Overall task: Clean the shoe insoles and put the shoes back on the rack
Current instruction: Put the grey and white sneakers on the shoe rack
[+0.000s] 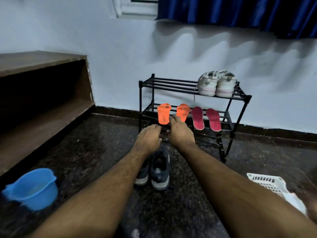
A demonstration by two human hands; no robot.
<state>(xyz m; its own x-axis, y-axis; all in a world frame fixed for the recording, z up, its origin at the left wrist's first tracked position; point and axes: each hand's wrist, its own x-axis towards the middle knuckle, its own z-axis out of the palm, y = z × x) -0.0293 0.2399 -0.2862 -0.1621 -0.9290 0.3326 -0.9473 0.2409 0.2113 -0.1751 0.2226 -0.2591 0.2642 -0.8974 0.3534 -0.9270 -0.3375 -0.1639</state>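
Both hands reach toward the rack (229, 107); the left hand (148, 138) hovers with fingers loosely curled, holding nothing seen; the right hand (180, 130) lies further forward, its fingertips at the gap between the two orange insoles (163, 114), whether touching cannot be told. The insoles run lengthwise away from the hands, leaning on the middle shelf; red insoles (205, 119) sit right of them. The dark shoes (158, 170) stand on the floor beneath the wrists, toes toward the rack; the right hand seems likelier to take an insole.

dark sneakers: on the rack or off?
Off. The dark sneakers stand side by side on the floor in front of the black shoe rack, beneath the forearms.
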